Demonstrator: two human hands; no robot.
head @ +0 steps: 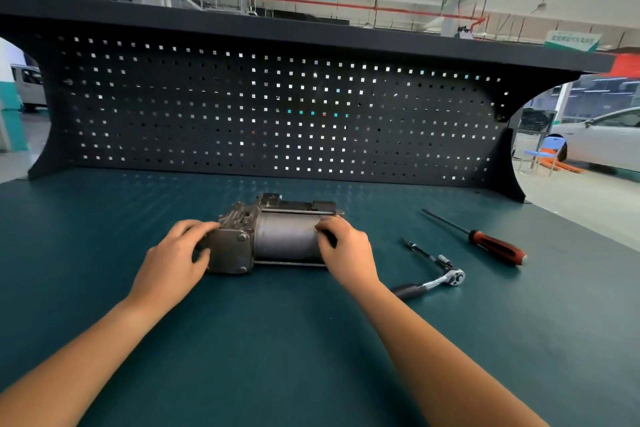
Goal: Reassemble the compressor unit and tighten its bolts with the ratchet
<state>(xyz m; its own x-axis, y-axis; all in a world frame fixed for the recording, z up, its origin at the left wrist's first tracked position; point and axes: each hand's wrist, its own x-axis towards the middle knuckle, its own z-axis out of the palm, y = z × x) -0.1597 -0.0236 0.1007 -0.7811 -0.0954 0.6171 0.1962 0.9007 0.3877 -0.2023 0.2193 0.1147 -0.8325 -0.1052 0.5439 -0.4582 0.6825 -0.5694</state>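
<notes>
**Compressor unit held at both ends**

Head view: the compressor unit (277,236) is laid on its side at the middle of the desk (242,340). Its blocky end is gripped by the left hand (173,263) and its cap end by the right hand (346,253), probably to press the halves together. A dull, grimy grey cylinder is seen. The ratchet (433,282) is kept near on the right, beside a screwdriver (485,241).

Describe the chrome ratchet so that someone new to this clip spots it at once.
On the teal workbench top, look right of the grey metal compressor unit. The chrome-headed ratchet with a black grip lies there, nearer the person than the red-handled screwdriver. Only it has a round silver head.
</notes>
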